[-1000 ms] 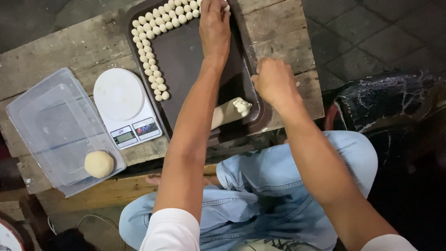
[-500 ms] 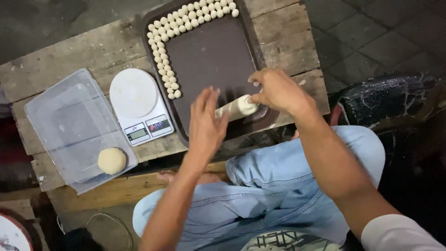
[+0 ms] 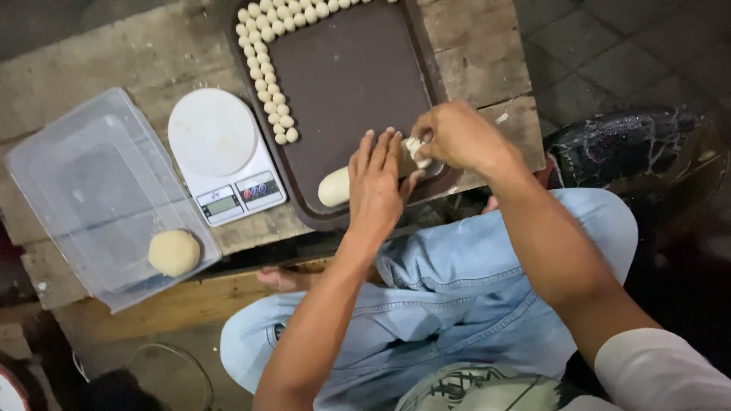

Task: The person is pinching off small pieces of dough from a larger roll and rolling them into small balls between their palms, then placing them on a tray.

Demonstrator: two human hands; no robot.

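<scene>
Pale dough log lies at the near edge of the brown tray on the wooden worktop. Left hand rests flat on it, fingers straight, gripping nothing. Right hand pinches closed on the log's end. Dough balls line the tray's rim; white scale sits just beside.

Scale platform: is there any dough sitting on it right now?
No, the white scale has a bare platform; the round dough ball lies in the clear plastic container.

Rough wooden table, matt brown plastic tray
</scene>
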